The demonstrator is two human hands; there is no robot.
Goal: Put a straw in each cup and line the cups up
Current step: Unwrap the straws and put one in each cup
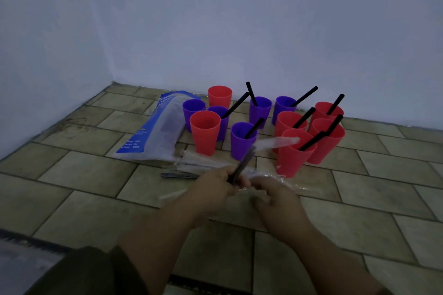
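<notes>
We sit on the tiled floor [84,175] in a bare room's corner, plain painted walls [239,19] meeting far left.

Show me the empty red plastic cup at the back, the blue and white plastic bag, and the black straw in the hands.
Rear red plastic cup [220,100]: head view, front wall.
Blue and white plastic bag [157,135]: head view, middle.
Black straw [242,163]: head view, blurred shaft.

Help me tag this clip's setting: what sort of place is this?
Probably the corner of an indoor room, at floor level: a tiled floor meets two plain painted walls, and the plastic cups and a printed bag sit directly on the tiles.
</notes>
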